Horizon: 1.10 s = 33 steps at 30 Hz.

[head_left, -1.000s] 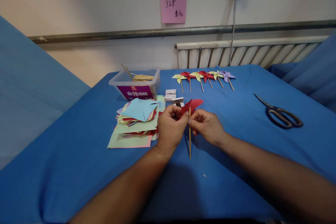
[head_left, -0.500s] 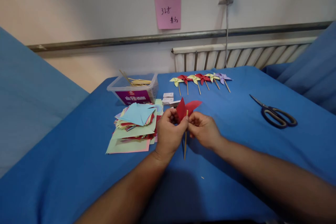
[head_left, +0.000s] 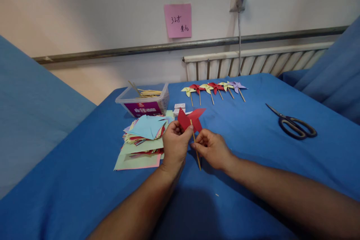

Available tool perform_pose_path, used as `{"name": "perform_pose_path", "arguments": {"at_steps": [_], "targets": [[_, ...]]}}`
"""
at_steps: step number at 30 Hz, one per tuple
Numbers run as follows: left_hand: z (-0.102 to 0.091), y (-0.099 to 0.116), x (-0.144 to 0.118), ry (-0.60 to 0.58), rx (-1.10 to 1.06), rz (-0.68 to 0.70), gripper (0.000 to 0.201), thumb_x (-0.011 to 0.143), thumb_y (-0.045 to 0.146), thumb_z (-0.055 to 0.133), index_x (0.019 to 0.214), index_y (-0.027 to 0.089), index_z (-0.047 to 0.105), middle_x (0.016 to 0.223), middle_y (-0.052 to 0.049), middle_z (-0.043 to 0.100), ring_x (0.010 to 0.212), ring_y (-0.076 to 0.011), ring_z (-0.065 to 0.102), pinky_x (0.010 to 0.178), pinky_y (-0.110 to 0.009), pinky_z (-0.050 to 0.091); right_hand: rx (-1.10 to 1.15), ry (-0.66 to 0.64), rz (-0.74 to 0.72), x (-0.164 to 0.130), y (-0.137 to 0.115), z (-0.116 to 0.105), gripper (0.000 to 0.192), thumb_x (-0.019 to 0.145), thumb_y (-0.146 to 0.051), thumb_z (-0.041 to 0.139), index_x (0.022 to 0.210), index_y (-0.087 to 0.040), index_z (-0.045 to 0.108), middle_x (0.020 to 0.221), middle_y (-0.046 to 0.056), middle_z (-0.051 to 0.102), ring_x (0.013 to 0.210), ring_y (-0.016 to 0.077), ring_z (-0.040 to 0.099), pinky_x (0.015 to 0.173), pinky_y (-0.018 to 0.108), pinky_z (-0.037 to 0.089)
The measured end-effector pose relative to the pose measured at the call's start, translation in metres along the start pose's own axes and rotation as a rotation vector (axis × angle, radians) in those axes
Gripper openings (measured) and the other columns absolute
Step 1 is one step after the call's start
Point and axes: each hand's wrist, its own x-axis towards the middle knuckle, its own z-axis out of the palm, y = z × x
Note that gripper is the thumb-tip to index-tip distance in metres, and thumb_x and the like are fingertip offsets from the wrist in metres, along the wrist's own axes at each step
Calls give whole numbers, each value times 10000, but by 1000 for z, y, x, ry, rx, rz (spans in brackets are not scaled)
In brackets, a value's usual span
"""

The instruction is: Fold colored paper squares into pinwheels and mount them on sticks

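Observation:
A red paper pinwheel (head_left: 197, 117) on a thin wooden stick (head_left: 197, 155) is held above the blue cloth. My left hand (head_left: 176, 140) is closed on it, thumb pressed against the stick near its top, with some fingers hidden behind the paper. My right hand (head_left: 212, 148) pinches the stick lower down with thumb and forefinger. The pinwheel's blades spread out above both hands, and the stick's lower end points down toward me.
Finished pinwheels (head_left: 216, 87) lie in a row at the back. A clear tub of sticks (head_left: 165, 97) stands behind stacked coloured paper (head_left: 137, 163). Small white boxes (head_left: 179, 107) sit beside it. Black-handled scissors (head_left: 295, 125) lie at the right on the blue cloth (head_left: 253, 195).
The pinwheel has turned and shifted left, so more of its blades show. My right hand has slid from near the paper down onto the stick. The camera view tipped slightly upward.

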Motion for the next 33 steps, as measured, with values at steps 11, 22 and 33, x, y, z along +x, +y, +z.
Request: {"name": "perform_pose_path", "arguments": {"at_steps": [11,22,33], "targets": [[0,1,0,-24,-90,-35,330,587,215,792,854,156,608,815,-20,714,740,-140,660,752,-277,503,-53,44,-50,4,6,-4,146,789,-274,655,707,-223,546,632,-22,595,575,121,537,559,246,423],[-8,-1,2,-79,-130,-44,289,698,301,727,943,161,663,964,-58,717,902,-176,659,870,-317,480,-29,106,-74,10,9,-8,143,794,-310,642,734,-219,550,630,-32,594,574,121,550,565,246,430],[-12,-4,9,43,-109,-119,361,674,330,752,981,162,666,1063,-66,679,883,-144,627,731,-246,452,399,50,112,19,-7,-17,365,671,-510,737,761,-181,608,644,-1,654,457,87,497,445,223,372]]}}
